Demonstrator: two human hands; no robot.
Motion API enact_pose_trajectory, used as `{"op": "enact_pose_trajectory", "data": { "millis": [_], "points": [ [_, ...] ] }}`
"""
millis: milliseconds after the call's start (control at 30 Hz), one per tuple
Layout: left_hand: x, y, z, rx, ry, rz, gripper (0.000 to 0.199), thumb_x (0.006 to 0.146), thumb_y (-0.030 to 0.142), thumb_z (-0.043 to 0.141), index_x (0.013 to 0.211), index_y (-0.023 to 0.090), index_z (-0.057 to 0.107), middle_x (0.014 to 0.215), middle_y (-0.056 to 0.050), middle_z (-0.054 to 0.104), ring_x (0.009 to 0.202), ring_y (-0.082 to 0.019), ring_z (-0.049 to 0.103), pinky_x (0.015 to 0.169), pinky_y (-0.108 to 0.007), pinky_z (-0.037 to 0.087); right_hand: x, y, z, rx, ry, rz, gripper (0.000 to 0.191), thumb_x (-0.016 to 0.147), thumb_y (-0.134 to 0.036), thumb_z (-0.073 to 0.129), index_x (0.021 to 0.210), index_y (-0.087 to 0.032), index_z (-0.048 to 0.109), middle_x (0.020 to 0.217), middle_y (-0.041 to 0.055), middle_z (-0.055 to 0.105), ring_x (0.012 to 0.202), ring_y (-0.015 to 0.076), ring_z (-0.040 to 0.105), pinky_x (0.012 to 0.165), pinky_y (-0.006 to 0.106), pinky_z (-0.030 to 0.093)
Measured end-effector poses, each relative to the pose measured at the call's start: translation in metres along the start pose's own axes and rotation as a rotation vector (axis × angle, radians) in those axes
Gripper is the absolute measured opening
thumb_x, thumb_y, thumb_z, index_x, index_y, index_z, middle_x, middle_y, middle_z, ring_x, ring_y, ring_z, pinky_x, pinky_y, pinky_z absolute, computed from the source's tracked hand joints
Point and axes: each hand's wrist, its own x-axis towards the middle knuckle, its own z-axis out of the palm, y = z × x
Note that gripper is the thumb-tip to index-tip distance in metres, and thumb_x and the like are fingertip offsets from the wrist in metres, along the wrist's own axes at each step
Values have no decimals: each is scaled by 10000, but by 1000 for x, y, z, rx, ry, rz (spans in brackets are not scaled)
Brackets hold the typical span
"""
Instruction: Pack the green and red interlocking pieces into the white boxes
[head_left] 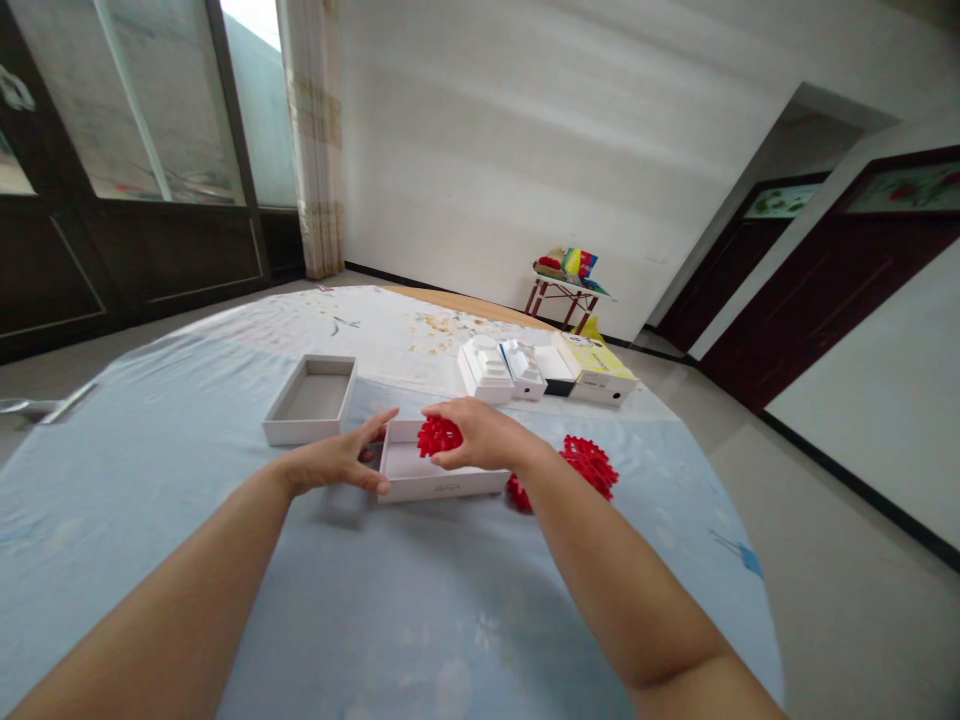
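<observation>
A shallow white box (pixel 442 487) stands open on the cloth-covered table. My right hand (pixel 484 433) is closed on a red openwork piece (pixel 438 436), held over the inside of this box. At the box's left end, my left hand (pixel 337 462) has its thumb and fingers spread around the corner. More red openwork pieces (pixel 589 466) lie on the table to the right, partly hidden behind my right forearm. A second open box or lid (pixel 311 398), white with a greyish inside, sits beyond my left hand.
Toward the table's far side stand white boxes (pixel 486 370) and a yellow and white box (pixel 596 368). A blue item (pixel 749 560) lies near the right edge of the table (pixel 360 620). A small side table (pixel 571 287) with colourful things stands by the wall.
</observation>
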Motion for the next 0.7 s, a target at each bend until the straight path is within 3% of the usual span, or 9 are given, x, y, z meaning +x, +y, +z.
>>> {"op": "enact_pose_trajectory", "data": {
  "millis": [167, 300, 567, 700],
  "points": [
    [-2, 0, 1, 26, -2, 25, 1229, 517, 391, 773, 1430, 219, -32, 1470, -144, 252, 1318, -259, 284, 1070, -394, 231, 36, 5, 27, -7, -269, 54, 653, 625, -377, 679, 1222, -178, 509, 1072, 78, 629, 924, 216, 580, 767, 286, 431],
    [-2, 3, 2, 43, 11, -5, 1260, 498, 405, 778, 1432, 191, -40, 1469, -173, 239, 1299, -286, 314, 1059, -397, 251, 45, 9, 30, 48, -406, 122, 615, 614, -391, 681, 1180, -198, 536, 1063, 51, 632, 910, 207, 586, 735, 266, 442],
    [-1, 2, 2, 43, 7, 23, 1209, 538, 407, 755, 1432, 178, -26, 1469, -167, 242, 1327, -260, 259, 1068, -383, 231, 47, 19, 30, 125, -378, 151, 755, 541, -410, 755, 1223, -204, 505, 1176, 70, 593, 1027, 233, 566, 857, 302, 436],
    [-3, 4, 2, 10, -6, -1, 1199, 542, 393, 758, 1432, 198, -20, 1463, -150, 264, 1290, -255, 331, 1063, -373, 249, 34, 22, 27, 160, -269, 171, 617, 677, -423, 662, 1225, -192, 500, 1121, 81, 622, 972, 198, 598, 816, 288, 452]
  ]
}}
